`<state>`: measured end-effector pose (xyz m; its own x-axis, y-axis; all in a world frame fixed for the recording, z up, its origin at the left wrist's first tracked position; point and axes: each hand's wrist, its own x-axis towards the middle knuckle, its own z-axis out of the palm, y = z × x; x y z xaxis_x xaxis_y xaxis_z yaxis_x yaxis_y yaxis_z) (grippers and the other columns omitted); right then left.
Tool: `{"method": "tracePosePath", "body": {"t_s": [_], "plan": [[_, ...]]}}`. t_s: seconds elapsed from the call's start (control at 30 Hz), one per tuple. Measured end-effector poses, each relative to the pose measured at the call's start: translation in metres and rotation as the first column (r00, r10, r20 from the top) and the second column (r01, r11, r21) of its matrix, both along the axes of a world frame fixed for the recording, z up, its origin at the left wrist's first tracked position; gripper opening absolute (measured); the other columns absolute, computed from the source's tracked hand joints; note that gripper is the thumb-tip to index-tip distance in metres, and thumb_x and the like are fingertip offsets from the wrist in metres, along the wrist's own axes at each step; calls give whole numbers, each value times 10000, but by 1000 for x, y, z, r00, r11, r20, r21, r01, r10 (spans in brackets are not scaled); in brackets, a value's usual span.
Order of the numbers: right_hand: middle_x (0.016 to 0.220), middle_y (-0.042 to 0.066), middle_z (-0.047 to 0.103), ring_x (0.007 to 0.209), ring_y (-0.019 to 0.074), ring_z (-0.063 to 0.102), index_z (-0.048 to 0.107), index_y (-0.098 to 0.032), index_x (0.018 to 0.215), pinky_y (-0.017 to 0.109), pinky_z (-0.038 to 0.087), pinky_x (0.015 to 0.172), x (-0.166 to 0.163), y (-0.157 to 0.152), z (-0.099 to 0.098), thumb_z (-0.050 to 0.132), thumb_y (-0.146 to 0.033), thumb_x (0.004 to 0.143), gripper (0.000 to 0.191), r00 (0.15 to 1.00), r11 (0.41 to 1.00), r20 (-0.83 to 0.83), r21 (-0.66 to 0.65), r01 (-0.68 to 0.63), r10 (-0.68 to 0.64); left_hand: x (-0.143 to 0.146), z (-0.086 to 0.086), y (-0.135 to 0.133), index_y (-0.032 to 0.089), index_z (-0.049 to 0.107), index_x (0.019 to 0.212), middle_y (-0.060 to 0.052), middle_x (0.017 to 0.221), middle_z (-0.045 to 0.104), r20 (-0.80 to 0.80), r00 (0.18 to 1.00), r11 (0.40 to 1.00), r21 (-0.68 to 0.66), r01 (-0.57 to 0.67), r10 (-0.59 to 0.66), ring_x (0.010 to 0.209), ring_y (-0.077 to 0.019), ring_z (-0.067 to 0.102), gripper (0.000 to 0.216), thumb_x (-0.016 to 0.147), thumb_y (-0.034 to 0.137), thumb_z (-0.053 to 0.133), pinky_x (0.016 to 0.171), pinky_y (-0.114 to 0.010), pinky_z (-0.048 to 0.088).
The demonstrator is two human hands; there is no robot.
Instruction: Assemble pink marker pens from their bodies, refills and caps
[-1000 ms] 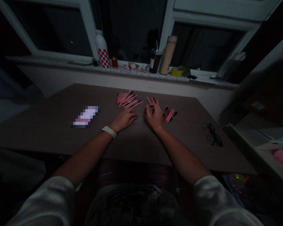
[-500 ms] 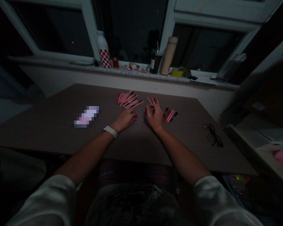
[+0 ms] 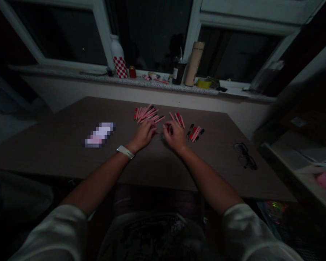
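Observation:
Both my hands rest close together on the brown table (image 3: 70,159), fingers curled. My left hand (image 3: 143,135), with a white wristband, pinches something thin that I cannot make out. My right hand (image 3: 174,135) is curled the same way just beside it. A heap of pink pens (image 3: 148,114) lies right behind my left hand. A few pink and red pens (image 3: 178,118) lie behind my right hand. A small group of black and red pens (image 3: 195,133) lies to its right.
A pale blurred packet (image 3: 100,134) lies on the table's left. Black glasses (image 3: 244,155) lie at the right. The windowsill holds a checked bottle (image 3: 118,58), a tan flask (image 3: 193,63), a dark jar (image 3: 179,72) and yellow tape (image 3: 203,83). Shelving stands at right.
My right hand has let go of the red-tipped pen it held up and moved down and left, toward my left hand. The left hand has shifted slightly forward.

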<state>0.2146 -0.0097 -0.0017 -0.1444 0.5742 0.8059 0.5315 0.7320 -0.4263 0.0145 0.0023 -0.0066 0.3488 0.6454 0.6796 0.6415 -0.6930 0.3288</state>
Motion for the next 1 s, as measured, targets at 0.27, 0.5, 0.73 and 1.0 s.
{"method": "tracePosePath", "body": {"t_s": [0.27,0.5,0.73,1.0], "plan": [[1100,79,743,936,203,694,686,-221,1198,329,547,890,-5,-5,0,489,-368,1023,302,982,986,102,-74,-152,159,1,2,-4,179,672,1047,-83,1023,730,143,988,998,-45,-45,51,939,-220,671,210,990,341,551,879,-364,533],[1115,69,759,988,215,708,719,-236,1161,342,552,897,-4,-3,-2,512,-364,1022,281,987,988,91,-90,-122,130,2,3,-7,181,707,1050,-75,980,748,184,982,998,-53,-29,38,895,-210,684,204,970,324,586,842,-355,550],[1119,69,761,1016,221,705,726,-241,1134,354,543,922,-4,-2,-2,518,-373,1020,272,989,988,88,-105,-111,120,4,0,-7,175,688,1036,-73,1004,747,233,972,998,-61,27,-12,895,-195,700,186,965,325,603,850,-351,562],[984,67,755,800,208,684,709,-220,1070,328,535,793,-3,-1,-4,500,-445,1016,312,998,994,51,-108,-26,31,-1,7,-7,173,669,1064,-99,1072,726,117,987,994,9,-111,109,999,-237,670,209,983,333,561,917,-392,532]]}}
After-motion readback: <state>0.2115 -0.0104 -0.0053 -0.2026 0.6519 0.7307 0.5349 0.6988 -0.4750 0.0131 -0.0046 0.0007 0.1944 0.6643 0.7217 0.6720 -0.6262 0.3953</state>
